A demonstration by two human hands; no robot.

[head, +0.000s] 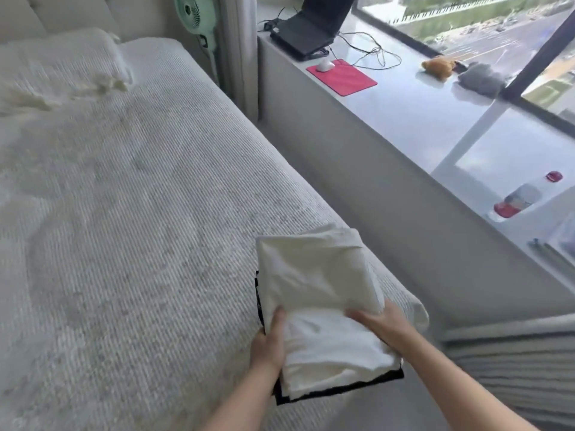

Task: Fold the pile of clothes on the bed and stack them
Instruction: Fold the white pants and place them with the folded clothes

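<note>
— How will that stack (323,309) handle when you shift it?

— Light and limp, I'd say. The white top piece (314,275) is soft cloth and would sag or slide off if I lifted it from one side only. There's a dark piece (345,387) underneath, showing just as a black edge along the near and left sides. I reckon the safest hold is low on both flanks, with fingers under the bottom layer so everything rides together.

— Where is it lying?

— On the bed (130,194), near the bed's right edge, close to me, beside the long window desk (413,113).

— And your hands?

— My left hand (269,340) is on the stack's left side. The thumb lies over the white cloth, and the fingers seem to curl down around the edge, though I can't see them properly. My right hand (381,325) rests on the right side with the fingers fairly straight, pressing the white fold flat rather than pinching it.

— Anything left to fold?

— I see no loose clothes elsewhere on the bed, only a rumpled pillow (65,70) at the far end.
</note>
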